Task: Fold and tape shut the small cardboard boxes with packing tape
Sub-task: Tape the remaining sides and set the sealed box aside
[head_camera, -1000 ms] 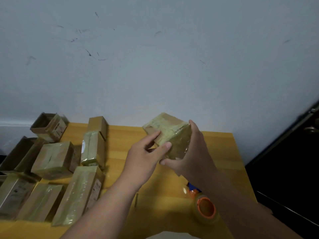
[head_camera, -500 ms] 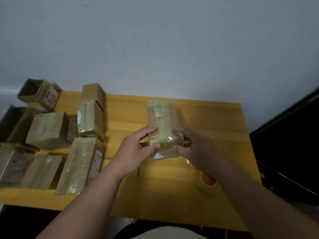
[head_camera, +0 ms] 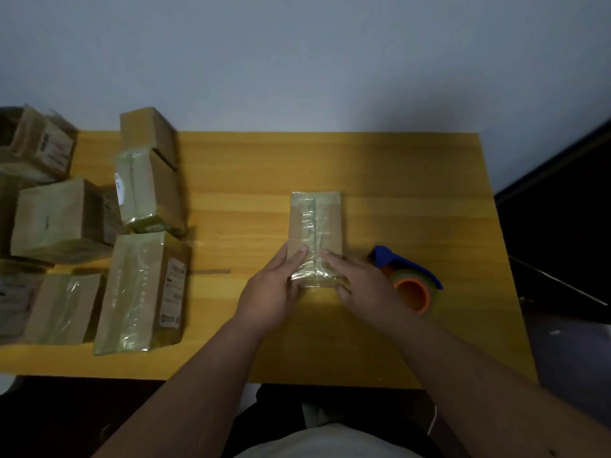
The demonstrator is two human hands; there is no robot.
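Here the small cardboard box (head_camera: 315, 226) lies flat on the yellow wooden table (head_camera: 413, 200), roughly at its middle, with its long side running near to far and a glossy strip of packing tape along the top seam and over the near end. The left hand (head_camera: 272, 289) rests on the near left part of the box, its fingers straight and pressing down on the taped top. The right hand (head_camera: 355, 282) meets the near right corner, fingers extended along the top beside the seam, while the thumb is hidden from view. Neither hand curls round anything. Just right of the right hand sits the tape dispenser (head_camera: 408, 279), blue-handled with an orange-cored roll, apart from the box. At the left of the table a cluster of taped boxes (head_camera: 142, 292) lies packed close, some of them blurred at the edge of the frame. The step in hand appears to be smoothing the tape at the near end. To do it well, the person should probably rub outward from the seam toward the edges, so that trapped air leaves and the film lies flat, then fold the overhanging tape down over the near face and press it firm. Keeping one hand flat on top should stop the light box from sliding on the smooth wood.
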